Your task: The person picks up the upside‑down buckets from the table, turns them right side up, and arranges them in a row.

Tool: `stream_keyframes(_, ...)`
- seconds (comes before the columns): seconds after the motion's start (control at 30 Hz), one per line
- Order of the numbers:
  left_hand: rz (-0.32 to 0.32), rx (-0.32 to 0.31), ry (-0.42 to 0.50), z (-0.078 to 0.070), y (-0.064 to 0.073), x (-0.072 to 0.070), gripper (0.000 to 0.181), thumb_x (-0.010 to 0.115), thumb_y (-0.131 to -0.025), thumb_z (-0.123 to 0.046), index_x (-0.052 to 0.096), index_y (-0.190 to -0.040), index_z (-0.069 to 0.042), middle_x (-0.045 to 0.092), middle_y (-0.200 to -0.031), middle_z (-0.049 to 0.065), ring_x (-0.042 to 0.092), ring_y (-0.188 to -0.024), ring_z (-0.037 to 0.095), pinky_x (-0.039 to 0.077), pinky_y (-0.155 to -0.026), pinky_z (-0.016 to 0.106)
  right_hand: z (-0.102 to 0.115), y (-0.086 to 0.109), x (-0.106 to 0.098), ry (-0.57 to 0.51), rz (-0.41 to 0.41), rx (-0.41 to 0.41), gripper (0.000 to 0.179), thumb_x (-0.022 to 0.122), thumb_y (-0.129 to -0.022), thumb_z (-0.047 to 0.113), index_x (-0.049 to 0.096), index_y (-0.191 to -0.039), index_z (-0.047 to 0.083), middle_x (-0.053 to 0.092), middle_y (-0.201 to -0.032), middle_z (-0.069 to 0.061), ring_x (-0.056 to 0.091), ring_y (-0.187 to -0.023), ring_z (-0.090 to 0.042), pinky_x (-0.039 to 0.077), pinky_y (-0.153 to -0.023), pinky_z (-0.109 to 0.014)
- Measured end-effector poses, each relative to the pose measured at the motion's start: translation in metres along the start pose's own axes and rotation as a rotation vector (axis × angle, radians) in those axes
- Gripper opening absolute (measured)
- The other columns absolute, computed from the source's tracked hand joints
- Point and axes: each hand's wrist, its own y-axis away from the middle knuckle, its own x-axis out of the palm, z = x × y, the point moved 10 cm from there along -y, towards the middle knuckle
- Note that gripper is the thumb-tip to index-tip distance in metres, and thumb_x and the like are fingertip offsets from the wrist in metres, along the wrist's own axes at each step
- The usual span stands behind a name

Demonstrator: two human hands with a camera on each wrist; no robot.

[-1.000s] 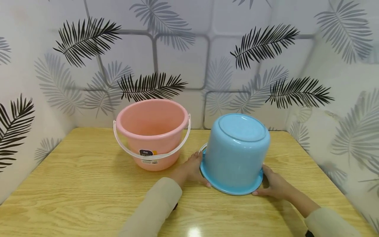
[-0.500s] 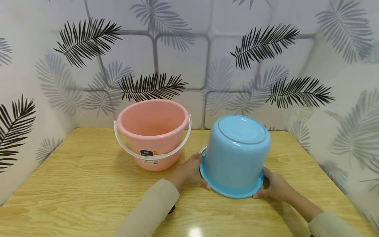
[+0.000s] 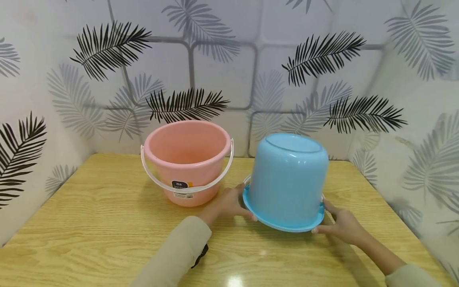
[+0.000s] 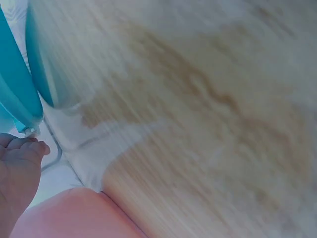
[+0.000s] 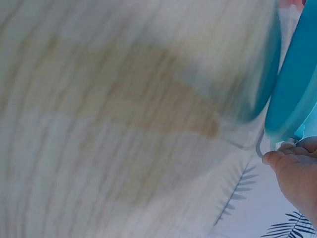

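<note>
A light blue bucket (image 3: 288, 183) is upside down at the right of the table, its flat base up and its wide rim down, slightly tilted. My left hand (image 3: 231, 201) grips the rim at its left side, thumb along the front edge. On the opposite side my right hand (image 3: 342, 225) holds the rim, thumb at the front and fingers by the white handle end. In the left wrist view the left hand's fingers (image 4: 22, 148) are right at the handle joint. The right wrist view has the right hand's fingers (image 5: 290, 156) under the blue rim (image 5: 292, 84).
A pink bucket (image 3: 188, 143) stands upright left of the blue one, its white handle (image 3: 154, 181) hanging down in front, a label on its side. The wooden table (image 3: 89, 223) meets a leaf-patterned wall (image 3: 236, 71) at the back and sides.
The blue bucket has risen a little, and its base tips away so that less of it shows. My right hand has moved slightly right with the rim. The pink bucket stays put.
</note>
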Motion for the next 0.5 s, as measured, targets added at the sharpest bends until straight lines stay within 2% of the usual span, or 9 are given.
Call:
stream_keyframes(0.13, -0.022, 0.011, 0.048, -0.004, 0.003, -0.007, 0.114, 0.078, -0.066, -0.050, 0.015, -0.148, -0.001, 0.038, -0.145, 0.017, 0.054, -0.115, 0.022, 0.047, -0.096, 0.035, 0.001, 0.000, -0.007, -0.014, -0.031, -0.007, 0.093, 0.077, -0.074, 0.027, 0.025, -0.136, -0.018, 0.034, -0.134, -0.038, 0.046, -0.115, -0.051, 0.050, -0.086, -0.051)
stream_keyframes(0.2, -0.037, -0.003, 0.087, -0.005, 0.004, -0.011, 0.112, 0.076, -0.067, -0.054, 0.017, -0.147, -0.002, 0.054, -0.130, 0.019, 0.059, -0.083, 0.017, 0.051, -0.075, 0.029, 0.002, 0.000, -0.013, -0.005, -0.067, -0.007, 0.087, 0.076, -0.075, 0.027, 0.029, -0.135, -0.016, 0.040, -0.130, -0.037, 0.050, -0.112, -0.050, 0.052, -0.082, -0.049)
stream_keyframes(0.27, -0.058, -0.023, 0.136, -0.005, 0.005, -0.014, 0.110, 0.074, -0.067, -0.057, 0.021, -0.146, -0.002, 0.067, -0.097, 0.013, 0.049, -0.061, 0.008, 0.045, -0.059, 0.023, 0.004, 0.000, -0.019, 0.002, -0.117, -0.011, 0.081, 0.075, -0.076, 0.026, 0.034, -0.133, -0.015, 0.045, -0.126, -0.036, 0.055, -0.108, -0.048, 0.054, -0.077, -0.044)
stream_keyframes(0.3, -0.071, -0.031, 0.162, -0.005, 0.005, -0.016, 0.110, 0.073, -0.067, -0.060, 0.023, -0.145, -0.001, 0.065, -0.078, 0.009, 0.041, -0.051, 0.007, 0.040, -0.053, 0.022, 0.005, 0.000, -0.023, 0.002, -0.144, -0.012, 0.078, 0.073, -0.078, 0.026, 0.036, -0.133, -0.014, 0.047, -0.125, -0.036, 0.056, -0.107, -0.047, 0.055, -0.076, -0.044)
stream_keyframes(0.37, -0.096, -0.046, 0.205, -0.005, 0.006, -0.019, 0.110, 0.070, -0.066, -0.065, 0.025, -0.145, -0.002, 0.046, -0.054, 0.000, 0.021, -0.044, 0.010, 0.031, -0.048, 0.022, 0.006, 0.000, -0.029, -0.005, -0.194, -0.007, 0.072, 0.070, -0.082, 0.028, 0.038, -0.133, -0.012, 0.051, -0.122, -0.036, 0.064, -0.090, -0.039, 0.055, -0.069, -0.037)
stream_keyframes(0.43, -0.142, -0.047, 0.223, -0.007, 0.006, -0.022, 0.112, 0.064, -0.065, -0.072, 0.028, -0.144, -0.001, 0.061, -0.068, 0.004, 0.046, -0.051, 0.010, 0.045, -0.056, 0.023, 0.007, 0.000, -0.034, -0.026, -0.247, -0.005, 0.067, 0.065, -0.086, 0.030, 0.039, -0.132, -0.012, 0.051, -0.121, -0.035, 0.065, -0.088, -0.039, 0.055, -0.068, -0.037)
stream_keyframes(0.47, -0.167, -0.045, 0.226, -0.008, 0.006, -0.023, 0.114, 0.061, -0.064, -0.076, 0.029, -0.143, 0.000, 0.066, -0.081, 0.009, 0.058, -0.064, 0.013, 0.049, -0.063, 0.025, 0.007, 0.000, -0.037, -0.037, -0.274, -0.002, 0.065, 0.062, -0.088, 0.031, 0.039, -0.132, -0.011, 0.051, -0.121, -0.035, 0.064, -0.091, -0.042, 0.056, -0.069, -0.036)
stream_keyframes(0.5, -0.190, -0.044, 0.232, -0.009, 0.006, -0.025, 0.116, 0.057, -0.063, -0.079, 0.030, -0.143, 0.000, 0.067, -0.103, 0.015, 0.064, -0.084, 0.019, 0.052, -0.075, 0.029, 0.007, 0.000, -0.038, -0.049, -0.298, 0.003, 0.065, 0.060, -0.090, 0.033, 0.039, -0.132, -0.011, 0.051, -0.121, -0.034, 0.064, -0.090, -0.043, 0.055, -0.067, -0.033)
